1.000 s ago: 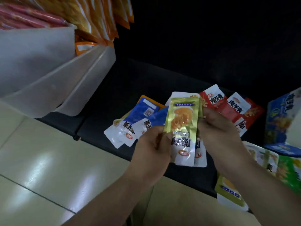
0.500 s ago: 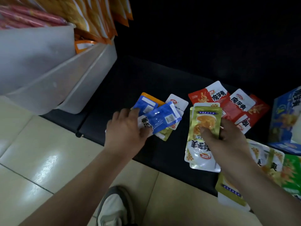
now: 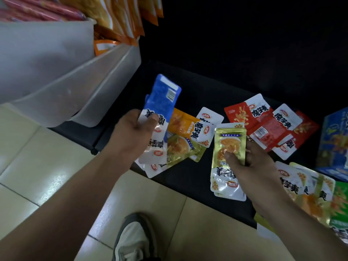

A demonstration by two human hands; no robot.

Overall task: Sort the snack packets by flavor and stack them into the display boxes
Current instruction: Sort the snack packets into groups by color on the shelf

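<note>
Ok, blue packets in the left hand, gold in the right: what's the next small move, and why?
Probably carry the blue packets in the left hand right to the blue display box. They are gathered and lifted, and that box matches their colour; the right hand holds the gold packets.

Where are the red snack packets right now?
Head view, right of centre: the red packets lie overlapped on the black shelf, beyond the right hand.

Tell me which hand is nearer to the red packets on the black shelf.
Right. The right hand, gripping gold packets, sits just below-left of the red packets. The left hand, holding blue packets, is farther off to their left, past the orange packet.
</note>
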